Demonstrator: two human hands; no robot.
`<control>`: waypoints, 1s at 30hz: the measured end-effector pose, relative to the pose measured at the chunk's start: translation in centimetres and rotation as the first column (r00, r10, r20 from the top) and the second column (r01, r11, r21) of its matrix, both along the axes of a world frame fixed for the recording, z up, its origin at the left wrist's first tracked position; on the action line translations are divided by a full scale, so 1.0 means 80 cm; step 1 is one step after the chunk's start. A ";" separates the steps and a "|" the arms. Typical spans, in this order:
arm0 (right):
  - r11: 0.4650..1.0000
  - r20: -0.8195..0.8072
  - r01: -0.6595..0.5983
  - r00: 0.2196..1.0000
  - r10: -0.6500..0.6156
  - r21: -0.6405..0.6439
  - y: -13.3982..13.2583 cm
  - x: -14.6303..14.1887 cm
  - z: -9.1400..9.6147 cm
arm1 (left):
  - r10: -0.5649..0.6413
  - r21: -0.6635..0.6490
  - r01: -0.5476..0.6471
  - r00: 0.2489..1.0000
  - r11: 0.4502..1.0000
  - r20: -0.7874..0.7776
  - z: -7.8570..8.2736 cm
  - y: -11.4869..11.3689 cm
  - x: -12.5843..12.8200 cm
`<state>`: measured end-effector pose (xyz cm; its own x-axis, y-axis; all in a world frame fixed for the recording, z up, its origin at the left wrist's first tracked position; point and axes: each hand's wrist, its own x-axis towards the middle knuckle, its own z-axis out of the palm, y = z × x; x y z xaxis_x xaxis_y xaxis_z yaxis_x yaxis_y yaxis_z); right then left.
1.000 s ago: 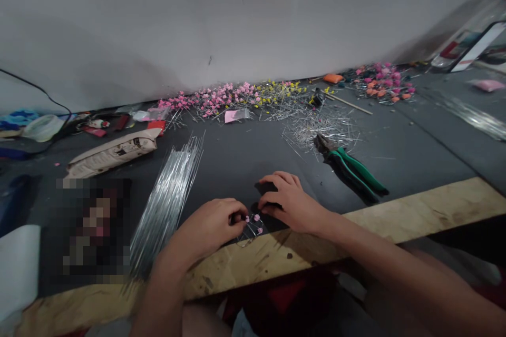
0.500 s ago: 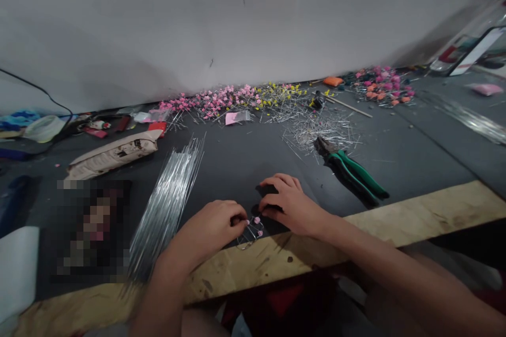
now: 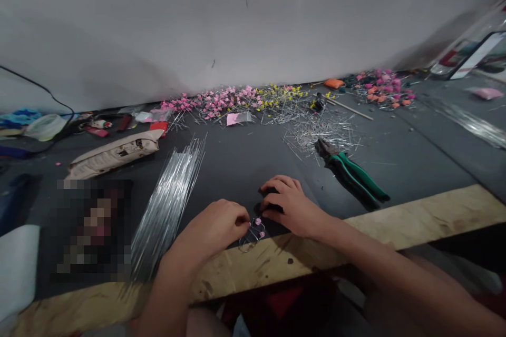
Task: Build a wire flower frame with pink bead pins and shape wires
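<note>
On the head view, I have both bare hands low in the middle, at the near edge of a dark work surface (image 3: 237,163). The left hand (image 3: 219,224) lies palm down, its thumb and forefinger brought together in a pinch at the left side of a small wire piece (image 3: 258,221) with pink tips. I see the right hand (image 3: 290,205) just across from it, fingers bent and a little spread, thumb side toward the piece; its fingertips sit in shadow, so I cannot tell whether they grip anything. The wire piece is between the two hands, its lower loop overlapping the wooden strip (image 3: 415,221) along the front; I cannot tell whether it rests there or is lifted.

To the left of the left hand I see a bundle of straight wires (image 3: 169,200), and beyond that a pale pouch (image 3: 114,152). Right of the right hand, well apart from it, lie pliers (image 3: 358,172) with green and black handles, their head touching a scatter of short wires (image 3: 316,134). Along the wall I make out pink-tipped wires (image 3: 225,97), yellow-tipped wires (image 3: 284,93) beside them, and a magenta and orange cluster (image 3: 387,84) farther right. A small pink packet (image 3: 233,119) lies in front of the pink ones.
</note>
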<state>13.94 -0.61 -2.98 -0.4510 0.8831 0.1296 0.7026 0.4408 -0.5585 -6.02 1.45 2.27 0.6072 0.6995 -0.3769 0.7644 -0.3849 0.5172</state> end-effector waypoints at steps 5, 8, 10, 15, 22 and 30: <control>1.000 -0.012 -0.005 1.000 0.004 -0.012 0.002 0.001 0.001 | -0.018 0.006 0.018 1.000 1.000 0.020 -0.003 0.001 -0.003; 1.000 -0.022 -0.013 1.000 0.012 -0.021 0.004 0.003 0.001 | -0.031 -0.003 0.031 0.999 1.000 0.032 -0.002 0.001 -0.006; 1.000 -0.027 -0.016 1.000 0.015 -0.026 0.004 0.003 0.001 | -0.029 -0.032 0.030 0.999 0.999 0.034 0.000 0.002 -0.006; 0.999 -0.005 -0.026 1.000 0.025 -0.032 0.005 0.007 0.004 | -0.010 -0.055 0.010 1.000 0.998 -0.010 0.004 0.003 -0.004; 0.997 0.078 0.043 0.996 -0.038 -0.059 0.015 0.035 0.005 | 0.044 -0.002 -0.043 0.997 0.999 0.068 -0.002 -0.001 -0.010; 0.965 0.048 0.074 0.997 -0.064 -0.253 0.019 0.070 0.020 | 0.284 -0.061 -0.278 0.929 0.959 0.236 0.015 -0.008 -0.033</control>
